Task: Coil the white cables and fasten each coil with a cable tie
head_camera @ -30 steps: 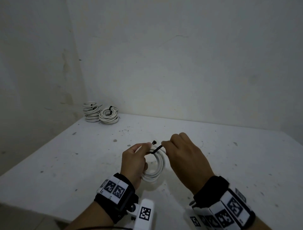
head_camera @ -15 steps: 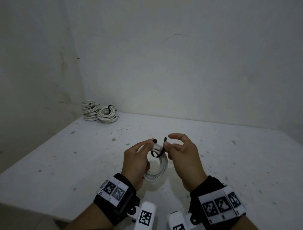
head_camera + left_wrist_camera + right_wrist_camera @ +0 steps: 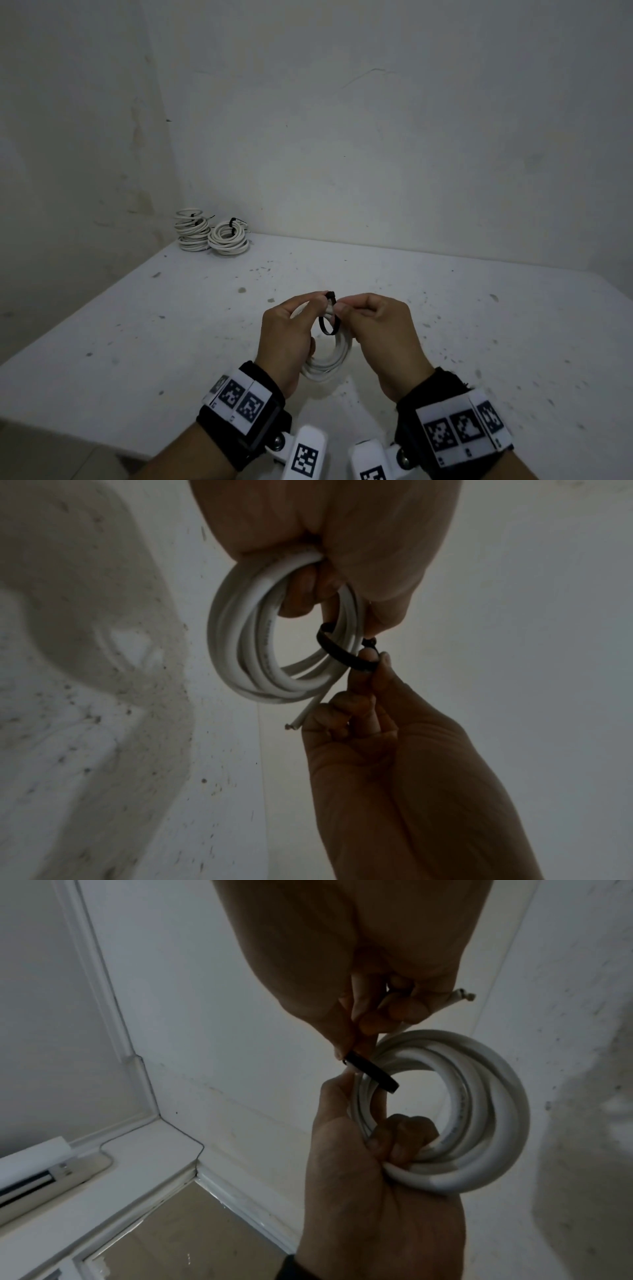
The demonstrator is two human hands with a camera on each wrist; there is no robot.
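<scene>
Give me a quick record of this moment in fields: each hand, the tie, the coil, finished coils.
left hand: grips the white cable coil, held above the table
right hand: pinches the black cable tie
tie state: looped loosely round the coil strands, not pulled snug
finished coils: tied with black ties, at the table's far left corner

three cable coils, two hands.

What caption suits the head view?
Left hand grips a white cable coil; right hand pinches its black tie.
</scene>
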